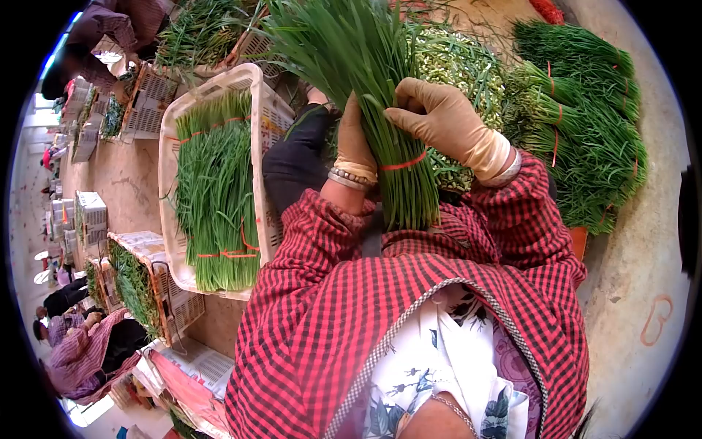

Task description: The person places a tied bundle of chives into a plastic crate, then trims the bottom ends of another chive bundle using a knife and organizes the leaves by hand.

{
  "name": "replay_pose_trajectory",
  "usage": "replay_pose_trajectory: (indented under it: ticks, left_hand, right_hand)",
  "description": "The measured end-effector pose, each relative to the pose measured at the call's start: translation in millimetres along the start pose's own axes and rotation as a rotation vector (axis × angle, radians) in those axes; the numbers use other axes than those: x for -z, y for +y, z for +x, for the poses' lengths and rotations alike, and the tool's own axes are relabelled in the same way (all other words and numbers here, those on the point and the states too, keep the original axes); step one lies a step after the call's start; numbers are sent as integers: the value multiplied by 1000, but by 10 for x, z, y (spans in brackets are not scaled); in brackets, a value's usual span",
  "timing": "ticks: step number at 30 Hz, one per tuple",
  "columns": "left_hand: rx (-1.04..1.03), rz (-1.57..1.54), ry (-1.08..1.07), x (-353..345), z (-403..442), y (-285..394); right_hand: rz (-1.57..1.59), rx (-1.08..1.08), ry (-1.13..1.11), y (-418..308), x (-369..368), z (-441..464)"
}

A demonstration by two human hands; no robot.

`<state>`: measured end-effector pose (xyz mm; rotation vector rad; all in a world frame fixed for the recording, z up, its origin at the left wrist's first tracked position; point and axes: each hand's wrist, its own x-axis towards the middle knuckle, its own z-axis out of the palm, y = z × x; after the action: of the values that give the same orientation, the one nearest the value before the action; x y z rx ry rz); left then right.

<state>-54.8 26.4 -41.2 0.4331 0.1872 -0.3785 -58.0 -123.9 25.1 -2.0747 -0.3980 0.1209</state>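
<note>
A big bunch of long green leafy stalks [398, 186] stands upright before my chest, with a red band round its lower part. My left hand [356, 143], in a tan glove, is wrapped round the bunch from the left side above the band. On the right, my right hand [442, 121], also gloved, has its fingers curled, with thumb and fingertips at the leaves; whether they pinch a leaf is too small to tell. A white plastic crate [170, 219] at the left holds banded green bunches [219, 183].
Banded green bunches [585, 132] are piled on the floor at the right. Cut pale trimmings [457, 66] lie beyond my hands. More crates [150, 102] stand at the left. A person in a checked top [84, 358] sits lower left; another person [110, 29] is upper left.
</note>
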Motion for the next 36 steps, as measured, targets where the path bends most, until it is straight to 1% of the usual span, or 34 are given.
replay_pose_trajectory:
  ticks: [1,4,6,7,9,10,11,13,14,15,17,19,20,21,22,23,24,25,26,27,29,30,31,33,35,36]
  left_hand:
    - [-29,17,18,11,10,5]
    - [-28,42,72,13,37,38]
    - [-29,84,62,181,134,49]
    - [-29,128,55,287,170,48]
    - [-40,179,80,315,163,66]
    - [-50,233,102,326,161,61]
    - [-45,233,106,357,178,27]
    - [-74,165,68,409,207,-63]
    - [-45,147,91,377,180,-69]
    - [-41,148,89,324,142,-61]
    - [-11,60,69,220,69,-23]
    - [2,7,37,211,25,55]
    - [-31,60,48,237,38,102]
    - [-65,115,57,232,59,158]
    - [-74,120,49,217,85,184]
    - [-144,164,74,194,111,226]
    - [-212,207,100,168,134,251]
    - [-216,208,91,125,146,258]
    - [-353,374,90,58,153,250]
    - [-490,541,89,-5,153,229]
    - [-491,597,70,-135,98,129]
    - [-502,593,31,-207,44,99]
    - [-512,586,-7,-246,21,86]
    - [-417,466,46,-190,93,189]
    - [-263,269,66,-176,10,262]
    - [-260,265,69,-158,22,257]
  right_hand:
    - [2,1,-1,30,-35,-2]
    - [30,0,43,41,-84,-11]
    - [304,-144,7,-37,-93,-35]
    - [304,-148,4,-56,-105,-51]
    - [473,-149,41,-82,-124,-72]
    - [464,-109,69,-98,-136,-72]
    - [467,-114,70,-127,-126,-52]
    - [430,-21,175,-173,-66,36]
    - [458,32,194,-136,-29,89]
    - [474,-9,230,-168,71,110]
    - [478,141,452,56,362,260]
    - [385,224,636,301,606,345]
    - [266,182,715,298,613,347]
    - [129,-88,465,299,681,238]
    - [130,-149,285,310,621,134]
    - [126,-209,105,237,501,42]
    - [46,-147,93,229,292,-41]
    - [-35,-86,83,247,59,-81]
    - [15,7,96,249,-91,-46]
    - [1,54,218,244,-173,46]
    - [471,-15,278,305,-185,365]
    - [590,-20,439,279,-122,451]
    - [557,58,506,286,-8,484]
    - [673,-39,612,192,151,424]
    - [630,-77,719,352,280,320]
    - [674,-96,752,451,298,287]
